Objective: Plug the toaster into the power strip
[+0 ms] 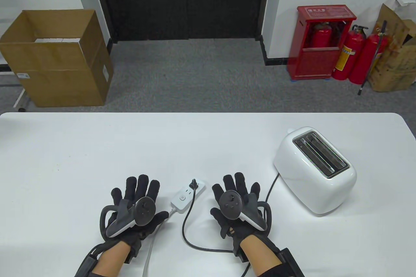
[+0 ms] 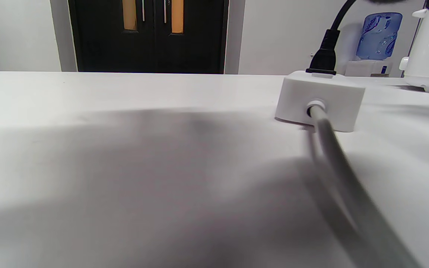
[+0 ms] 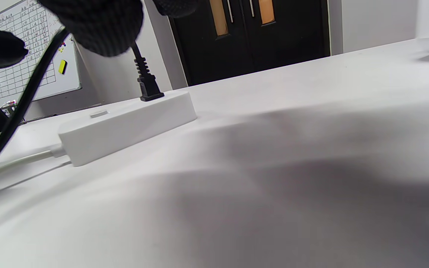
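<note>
Step in hand: the plug (image 1: 194, 184) is standing in the far socket of the power strip (image 1: 188, 196), so by my judgement the insertion is done and the task is sitting at its close.
Left hand (image 1: 136, 207): lying flat on the bench (image 1: 97, 147) just left of the strip, fingers spread, grip open and holding nothing.
Right hand (image 1: 235, 204): lying flat just right of the strip, fingers spread, grip open and empty — the black cord (image 1: 187, 221) is passing beneath it.
Toaster (image 1: 315, 169): sitting upright to the right, well apart from the strip, its cord looping back along the bench to the plug.
Next move: judged only — a check that the plug is seated fully, then the hands withdrawing without dragging the cord.
Table view: showing both hands, the cord's whole run and the toaster's slots.
Left wrist view: showing the strip end-on, its grey lead (image 2: 333, 149) coming toward the camera, the plug body resting flush on the socket face — no prongs are showing.
Right wrist view: showing the strip's long side and the plug upright; gloved fingertips (image 3: 99, 26) are hanging near the cord, contact not discernible.
</note>
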Demonstrator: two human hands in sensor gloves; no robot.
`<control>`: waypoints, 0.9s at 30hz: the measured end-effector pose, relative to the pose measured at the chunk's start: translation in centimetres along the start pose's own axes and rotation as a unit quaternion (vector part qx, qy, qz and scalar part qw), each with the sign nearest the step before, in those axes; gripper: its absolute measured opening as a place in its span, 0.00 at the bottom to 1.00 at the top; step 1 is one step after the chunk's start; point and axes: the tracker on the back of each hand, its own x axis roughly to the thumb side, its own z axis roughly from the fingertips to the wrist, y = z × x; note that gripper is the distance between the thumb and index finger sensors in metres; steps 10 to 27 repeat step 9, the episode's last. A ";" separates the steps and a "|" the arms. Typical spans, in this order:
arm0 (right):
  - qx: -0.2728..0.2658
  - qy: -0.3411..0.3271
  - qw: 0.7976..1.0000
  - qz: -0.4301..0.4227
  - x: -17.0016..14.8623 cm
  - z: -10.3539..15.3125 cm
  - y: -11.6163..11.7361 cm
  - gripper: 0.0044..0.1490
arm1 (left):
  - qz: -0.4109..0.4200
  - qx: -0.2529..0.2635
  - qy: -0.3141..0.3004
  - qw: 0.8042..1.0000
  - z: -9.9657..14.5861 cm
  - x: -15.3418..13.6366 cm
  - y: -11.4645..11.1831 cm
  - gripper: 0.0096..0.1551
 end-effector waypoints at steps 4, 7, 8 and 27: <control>0.003 -0.002 1.000 0.006 0.2 0.0 0.2 0.47 | -0.002 0.001 0.002 1.000 0.0 -0.1 -0.1 0.57; 0.004 -0.002 1.000 0.008 0.2 0.0 0.2 0.47 | -0.004 -0.001 0.003 1.000 0.1 -0.1 0.0 0.56; 0.005 -0.002 1.000 0.010 0.3 0.0 0.2 0.47 | -0.005 -0.001 0.003 1.000 0.1 -0.1 0.0 0.56; 0.005 -0.001 1.000 0.010 0.3 0.1 0.2 0.47 | -0.006 -0.001 0.004 1.000 0.1 -0.1 0.0 0.56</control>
